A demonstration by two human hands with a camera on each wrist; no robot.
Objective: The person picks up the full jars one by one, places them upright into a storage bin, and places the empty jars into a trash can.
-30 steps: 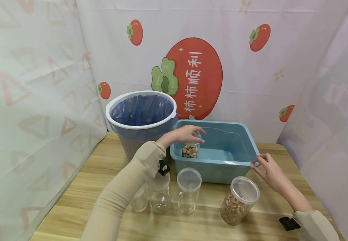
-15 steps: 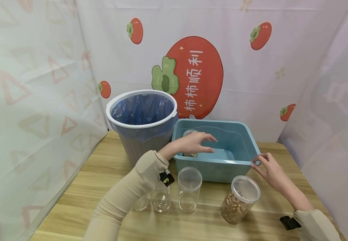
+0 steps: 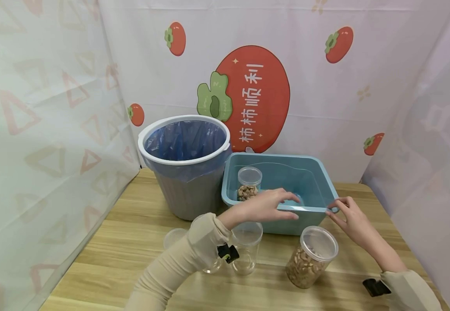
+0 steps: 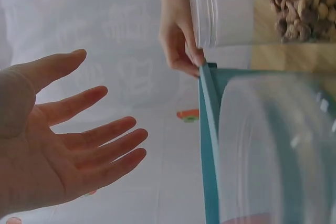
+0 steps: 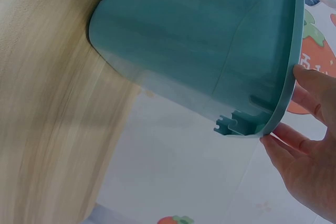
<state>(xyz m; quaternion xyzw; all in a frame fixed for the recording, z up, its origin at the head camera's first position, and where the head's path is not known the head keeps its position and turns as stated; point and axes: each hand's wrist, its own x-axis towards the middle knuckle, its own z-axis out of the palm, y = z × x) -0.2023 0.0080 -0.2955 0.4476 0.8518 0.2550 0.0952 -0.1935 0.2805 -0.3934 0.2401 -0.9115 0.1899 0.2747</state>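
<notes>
My left hand [image 3: 265, 206] hovers over the front rim of a blue plastic bin [image 3: 287, 160], fingers spread with nothing in them. Its palm and loose fingers show plainly in the left wrist view. Inside the bin's left end stands a lidded clear jar of nuts [image 3: 248, 192]. The right hand [image 3: 351, 220] pinches the bin's front right corner; the right wrist view shows thumb and fingers on the rim [image 5: 294, 77]. In front of the bin stands a larger lidded jar of cashews [image 3: 306, 265], just left of the right hand.
A grey waste bin [image 3: 189, 194] lined with a blue bag stands left of the blue bin. Clear jars without visible contents, among them one jar [image 3: 245, 257], stand on the wooden table [image 3: 104, 259], partly behind the left sleeve [image 3: 186, 255]. Printed curtains surround the table.
My left hand has moved away from the jar in the bin, rightward and toward me, leaving that jar standing there. The right hand has kept its hold on the bin's corner.
</notes>
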